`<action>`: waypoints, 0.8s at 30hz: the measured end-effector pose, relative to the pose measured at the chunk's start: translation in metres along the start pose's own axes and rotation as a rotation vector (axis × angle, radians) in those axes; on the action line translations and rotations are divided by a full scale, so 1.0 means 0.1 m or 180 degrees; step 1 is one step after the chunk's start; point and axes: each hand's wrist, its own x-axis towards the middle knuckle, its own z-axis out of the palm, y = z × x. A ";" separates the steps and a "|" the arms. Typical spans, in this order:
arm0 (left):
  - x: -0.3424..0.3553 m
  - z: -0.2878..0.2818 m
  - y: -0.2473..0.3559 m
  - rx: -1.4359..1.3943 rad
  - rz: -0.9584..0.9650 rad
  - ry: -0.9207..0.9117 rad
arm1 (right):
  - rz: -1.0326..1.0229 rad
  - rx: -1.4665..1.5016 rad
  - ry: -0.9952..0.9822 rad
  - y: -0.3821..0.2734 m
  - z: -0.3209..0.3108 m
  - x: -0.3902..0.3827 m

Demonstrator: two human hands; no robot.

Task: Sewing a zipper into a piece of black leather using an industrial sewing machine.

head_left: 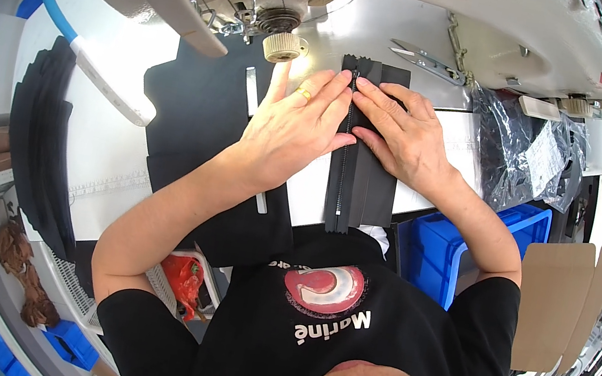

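A black zipper [341, 179] lies lengthwise on dark fabric strips [371, 200] below the sewing machine head [281, 44]. My left hand [299, 120] rests with fingers outstretched along the zipper's left side, fingertips near its upper part. My right hand [398, 132] lies on the zipper and the strip to its right, fingers slightly bent and apart, pressing down. Black fabric pieces [199, 83] spread on the white table [108, 148] to the left, partly under my left arm.
Scissors [426, 61] lie on the machine bed. A clear plastic bag [507, 143] is at right, above a blue bin [429, 253] and cardboard [553, 302]. A blue tube [53, 3], stacked black strips [39, 136] and a white basket [74, 281] are at left.
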 end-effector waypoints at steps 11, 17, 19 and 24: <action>-0.57 -0.56 0.21 -0.0353 -0.0012 -0.0155 | 0.0158 -0.0020 -0.0161 -0.05 -0.04 -0.04; -1.37 -0.57 0.71 -0.0016 -0.0880 -0.1028 | 0.0236 0.0035 -0.0172 -0.07 -0.01 -0.02; -1.36 -0.47 0.64 0.0497 -0.0588 0.0323 | 0.0176 0.0072 -0.0123 -0.13 0.01 0.00; -1.28 -0.98 0.46 -0.0932 -0.0891 0.0749 | 0.0057 0.0247 -0.0160 -0.43 0.08 0.12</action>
